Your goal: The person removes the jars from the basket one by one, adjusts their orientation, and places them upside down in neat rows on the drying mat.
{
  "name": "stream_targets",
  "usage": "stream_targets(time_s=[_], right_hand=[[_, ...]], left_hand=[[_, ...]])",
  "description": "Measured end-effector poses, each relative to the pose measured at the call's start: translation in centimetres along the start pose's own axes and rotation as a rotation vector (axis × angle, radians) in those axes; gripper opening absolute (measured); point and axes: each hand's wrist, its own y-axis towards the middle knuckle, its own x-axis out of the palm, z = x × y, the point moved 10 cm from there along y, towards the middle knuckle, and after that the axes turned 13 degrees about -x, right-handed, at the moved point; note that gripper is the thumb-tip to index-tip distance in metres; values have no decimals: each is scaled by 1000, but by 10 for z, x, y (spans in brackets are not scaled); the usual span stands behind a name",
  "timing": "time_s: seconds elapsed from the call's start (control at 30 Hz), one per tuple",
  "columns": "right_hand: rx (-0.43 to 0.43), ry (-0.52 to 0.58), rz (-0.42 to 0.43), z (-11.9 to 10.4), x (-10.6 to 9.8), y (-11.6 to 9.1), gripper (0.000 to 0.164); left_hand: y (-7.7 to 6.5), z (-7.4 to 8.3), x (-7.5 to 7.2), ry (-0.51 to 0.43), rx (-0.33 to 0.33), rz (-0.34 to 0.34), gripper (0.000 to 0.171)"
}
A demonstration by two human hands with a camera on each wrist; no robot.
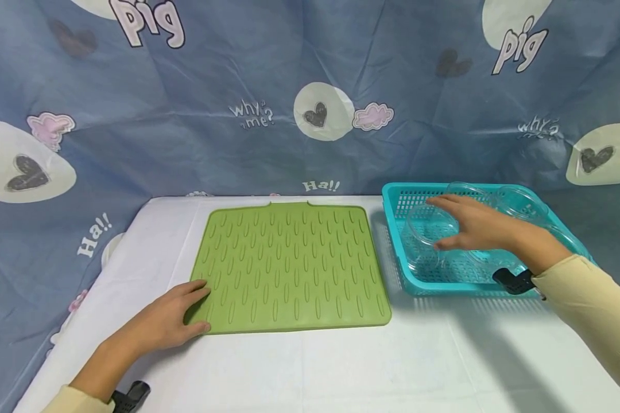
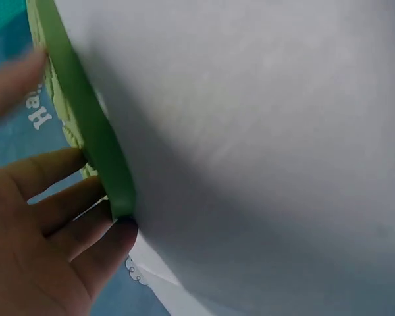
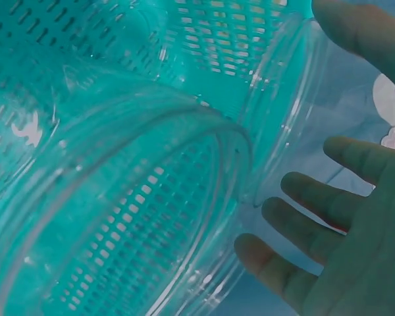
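Observation:
A green ridged mat (image 1: 289, 264) lies flat on the white-covered table. My left hand (image 1: 171, 316) is at its front left corner, fingertips touching the edge and thumb held apart from them, as the left wrist view (image 2: 33, 243) also shows. To the right stands a turquoise slotted basket (image 1: 475, 290) with several clear round containers in it. My right hand (image 1: 477, 225) hovers over the basket with spread fingers, near the leftmost clear container (image 1: 417, 244). In the right wrist view, round clear rims (image 3: 204, 115) appear beside my fingers (image 3: 309, 217), which hold nothing.
A blue printed cloth (image 1: 212, 132) hangs behind the table and also shows along its left side. White tablecloth (image 1: 315, 367) lies in front of the mat and basket. The basket's wall stands higher than the mat.

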Motion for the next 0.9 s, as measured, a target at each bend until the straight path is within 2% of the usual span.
stream_targets(time_s=[0.2,0.47,0.9], right_hand=[[31,27,-38,8,9,5,99],[92,135,-97,17,24,3,115],[96,173,-82,23,29,7,121]], left_hand=[[0,-1,5,-14,-22,-29,83],[2,1,6,-7,-54,-51,81],[1,0,5,-9,-54,-42,82]])
